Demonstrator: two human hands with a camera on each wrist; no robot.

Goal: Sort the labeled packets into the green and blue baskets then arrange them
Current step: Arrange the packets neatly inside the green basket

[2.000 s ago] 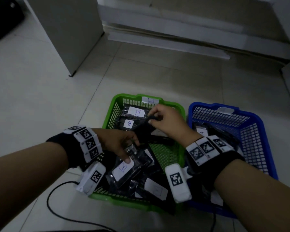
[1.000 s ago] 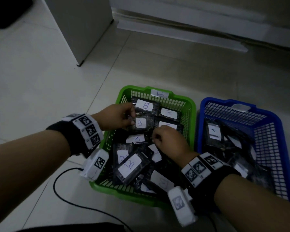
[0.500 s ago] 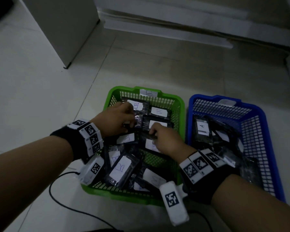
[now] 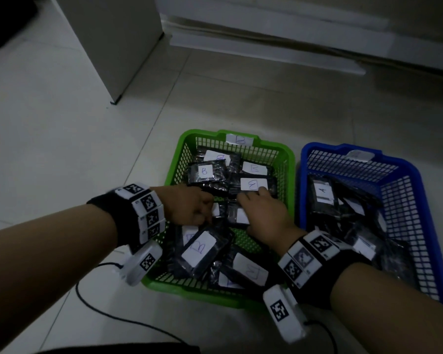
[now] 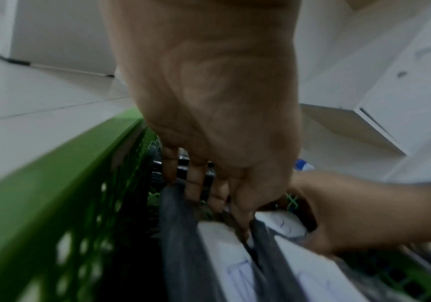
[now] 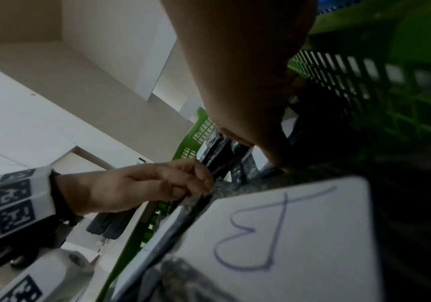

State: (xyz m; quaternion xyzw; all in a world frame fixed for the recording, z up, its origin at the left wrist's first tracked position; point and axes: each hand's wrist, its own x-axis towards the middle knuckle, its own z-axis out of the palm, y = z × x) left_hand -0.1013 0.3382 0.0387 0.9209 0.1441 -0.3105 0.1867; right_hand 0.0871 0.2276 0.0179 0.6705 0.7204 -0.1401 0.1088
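1. A tiled floor (image 4: 62,123) carries two mesh baskets side by side; a pale cabinet (image 4: 113,34) stands beyond them and a black cable (image 4: 108,312) trails along the near edge.
2. The blue basket (image 4: 420,200), on the right, holds dark packets, one labeled "A" (image 4: 322,191); its near end is cut off behind the right forearm.
3. The green basket (image 4: 179,159), tagged "B" on its far rim, holds black packets with white "B" labels, neat at the back and jumbled in front.
4. The left hand (image 4: 189,206) reaches in over the left wall, fingers curled and pinching the edge of a dark packet (image 6: 209,196); its label is hidden.
5. The right hand (image 4: 264,215) lies mid-basket over a packet (image 4: 237,215); its fingertips are out of sight, so its grip cannot be told.
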